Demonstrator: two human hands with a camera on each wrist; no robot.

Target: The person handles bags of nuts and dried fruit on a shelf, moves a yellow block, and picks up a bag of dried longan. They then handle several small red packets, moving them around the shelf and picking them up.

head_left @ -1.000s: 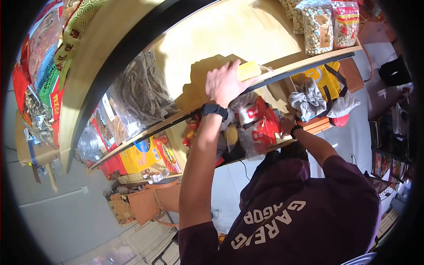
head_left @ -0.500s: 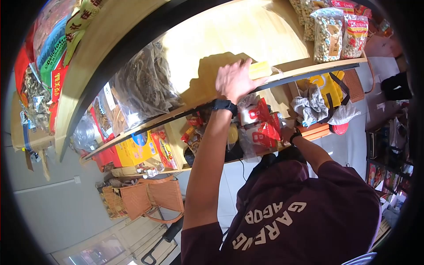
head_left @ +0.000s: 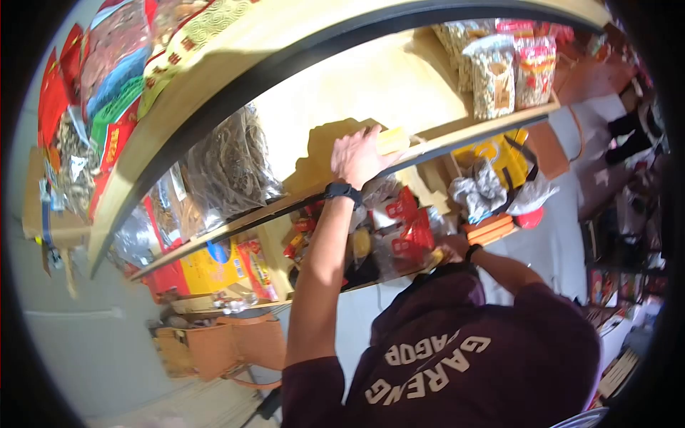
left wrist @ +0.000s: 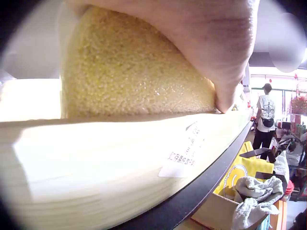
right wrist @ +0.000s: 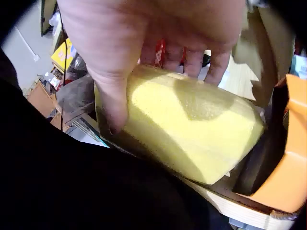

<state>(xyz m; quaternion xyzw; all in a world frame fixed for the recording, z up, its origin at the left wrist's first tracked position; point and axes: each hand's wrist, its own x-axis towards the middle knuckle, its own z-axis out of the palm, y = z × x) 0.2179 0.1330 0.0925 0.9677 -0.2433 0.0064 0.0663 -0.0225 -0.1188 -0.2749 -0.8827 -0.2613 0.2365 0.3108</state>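
Observation:
On the upper shelf's front edge, my left hand (head_left: 357,157) holds a yellow block-shaped packet (head_left: 393,140). Up close in the left wrist view, the hand (left wrist: 216,48) curls over this grainy packet (left wrist: 134,72), which rests on the pale wood. Down at the lower shelf, my right hand (head_left: 453,246) is beside red-and-white bags (head_left: 410,239). The right wrist view shows that hand (right wrist: 158,48) gripping another yellow packet (right wrist: 192,120), thumb on one side and fingers across the far side.
Bagged snacks (head_left: 494,78) stand at the upper shelf's right end, clear bags of dried goods (head_left: 232,167) at its left. Orange boxes (head_left: 490,230) and a grey cloth (head_left: 478,196) are right of my right hand. Another person (left wrist: 265,117) stands in the background.
The head view has shifted, with the shelves lower in it. My left hand still holds its packet at the shelf edge. Something yellow now shows beside my right hand.

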